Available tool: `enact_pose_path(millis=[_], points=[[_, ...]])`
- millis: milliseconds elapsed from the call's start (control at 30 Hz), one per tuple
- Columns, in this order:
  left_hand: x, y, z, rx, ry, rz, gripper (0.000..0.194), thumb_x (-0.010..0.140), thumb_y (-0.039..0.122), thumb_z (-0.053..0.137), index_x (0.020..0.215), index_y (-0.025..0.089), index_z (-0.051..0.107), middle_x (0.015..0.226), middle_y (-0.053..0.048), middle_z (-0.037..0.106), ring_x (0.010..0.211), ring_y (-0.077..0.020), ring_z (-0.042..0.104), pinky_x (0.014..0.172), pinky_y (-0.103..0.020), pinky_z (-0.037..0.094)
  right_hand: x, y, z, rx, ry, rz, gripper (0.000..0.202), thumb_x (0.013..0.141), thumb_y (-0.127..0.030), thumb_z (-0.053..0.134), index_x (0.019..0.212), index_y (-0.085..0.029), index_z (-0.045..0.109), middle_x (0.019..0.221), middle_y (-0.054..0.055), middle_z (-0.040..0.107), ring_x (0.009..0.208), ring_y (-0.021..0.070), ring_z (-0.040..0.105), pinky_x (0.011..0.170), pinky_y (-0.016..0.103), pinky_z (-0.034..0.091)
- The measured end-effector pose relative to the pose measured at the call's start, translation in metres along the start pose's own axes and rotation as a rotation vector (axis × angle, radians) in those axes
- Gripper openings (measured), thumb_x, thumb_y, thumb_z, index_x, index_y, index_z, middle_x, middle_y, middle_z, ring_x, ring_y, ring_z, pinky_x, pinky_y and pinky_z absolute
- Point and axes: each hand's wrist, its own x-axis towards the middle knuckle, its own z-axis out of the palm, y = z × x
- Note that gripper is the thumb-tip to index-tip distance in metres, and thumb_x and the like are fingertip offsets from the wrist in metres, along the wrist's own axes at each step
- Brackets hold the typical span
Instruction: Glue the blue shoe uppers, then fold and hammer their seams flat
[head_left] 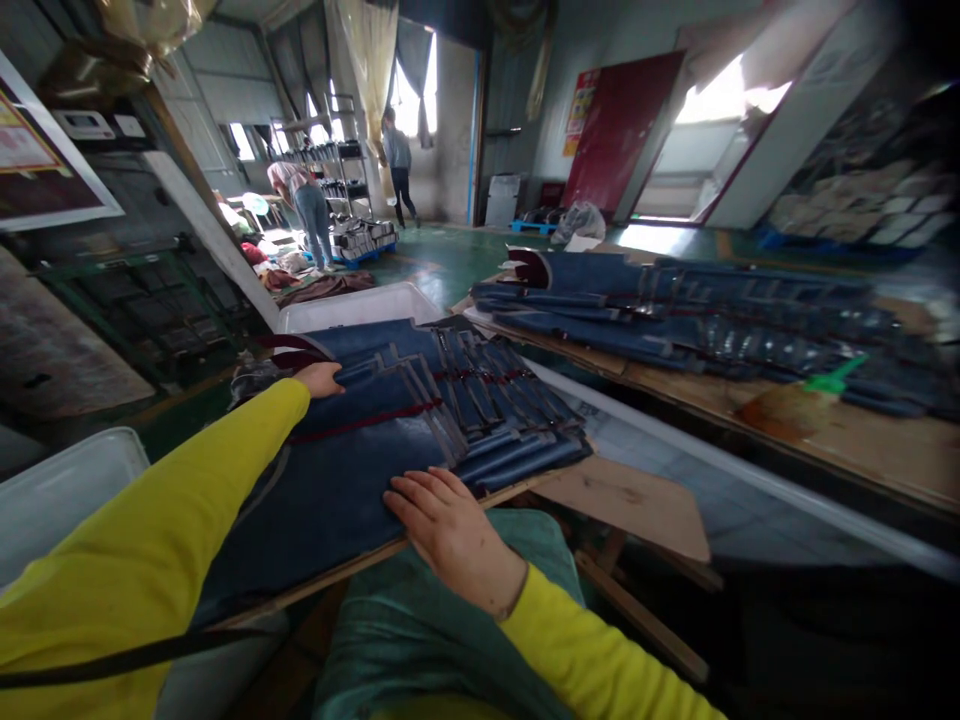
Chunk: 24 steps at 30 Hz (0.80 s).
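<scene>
Dark blue, leather-like panels (pixel 352 470) lie overlapped on a board in front of me, with grey edge strips and a dark red band across them. My left hand (pixel 319 379) is at the far left of the layers, its fingers closed at a blue panel; the fingertips are partly hidden. Across the near edge, my right hand (pixel 454 525) rests on the large front panel with fingers stretched out and nothing gripped. Beyond the hands, to the right, more pieces (pixel 495 390) fan out in overlapping rows.
A second board (pixel 885 440) at the right carries more blue pieces (pixel 750 310) and a bottle with a green nozzle (pixel 825 380). White tubs stand at the left (pixel 75 490) and behind the panels (pixel 360 305). Two people (pixel 304 205) are farther back near a shelf rack (pixel 349 165).
</scene>
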Motion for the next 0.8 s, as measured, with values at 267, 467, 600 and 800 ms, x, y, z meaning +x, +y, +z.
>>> enact_pose_path(millis=[267,467,600,800], points=[[-0.008,-0.003,-0.046,0.038,-0.023,0.093,0.030,0.076,0.035,0.054,0.103,0.025,0.062,0.106,-0.002,0.067,0.097,-0.0193,0.062,0.080,-0.024,0.045,0.016,0.000,-0.011,-0.002,-0.107,-0.079,0.040,0.090,-0.026,0.049,0.129,-0.019,0.048,0.133,0.010,0.053,0.125,0.0204,0.042,0.108,0.041,0.031],[-0.013,0.009,-0.033,0.055,-0.021,0.088,0.035,0.072,0.035,0.058,0.105,0.026,0.063,0.105,-0.001,0.068,0.097,-0.0204,0.062,0.082,-0.024,0.045,0.005,0.003,-0.001,-0.054,-0.091,-0.031,0.041,0.092,-0.018,0.041,0.133,-0.018,0.044,0.137,0.010,0.049,0.129,0.0199,0.039,0.108,0.042,0.031],[-0.011,0.012,-0.037,0.094,-0.024,0.104,0.032,0.073,0.032,0.057,0.103,0.025,0.065,0.103,-0.003,0.069,0.096,-0.0215,0.062,0.080,-0.025,0.045,0.017,0.004,-0.008,-0.020,-0.051,-0.048,0.038,0.094,-0.021,0.039,0.130,-0.015,0.047,0.132,0.010,0.054,0.122,0.0190,0.046,0.103,0.037,0.037],[0.006,0.012,-0.084,0.167,0.022,0.097,0.032,0.075,0.028,0.054,0.106,0.027,0.064,0.108,-0.003,0.067,0.100,-0.0235,0.060,0.080,-0.027,0.044,0.050,-0.005,-0.027,-0.012,0.060,-0.057,0.036,0.094,-0.019,0.039,0.128,-0.014,0.048,0.128,0.011,0.057,0.118,0.0193,0.049,0.099,0.037,0.039]])
